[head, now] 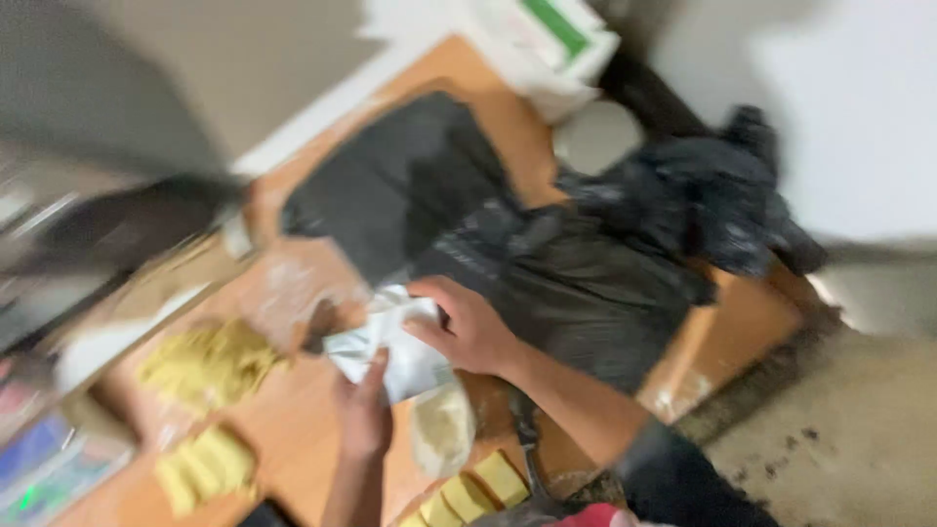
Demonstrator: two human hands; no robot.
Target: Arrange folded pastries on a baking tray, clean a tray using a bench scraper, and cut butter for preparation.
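The view is blurred by motion. My left hand [363,410] and my right hand [467,327] both grip a crumpled white plastic bag [390,342] above a wooden table [293,420]. My left hand holds its lower edge, my right hand its upper right side. Just below the bag hangs or lies a clear pouch of pale crumbly stuff [441,427]. Yellow rectangular pieces [478,488] lie close to my forearms.
A large black plastic bag [586,263] and a dark sheet [390,185] cover the table's far side. A yellow-green heap [210,363] and more yellow pieces [205,466] lie at left. A white box with a green patch [547,39] stands at the far end. Grey floor lies at right.
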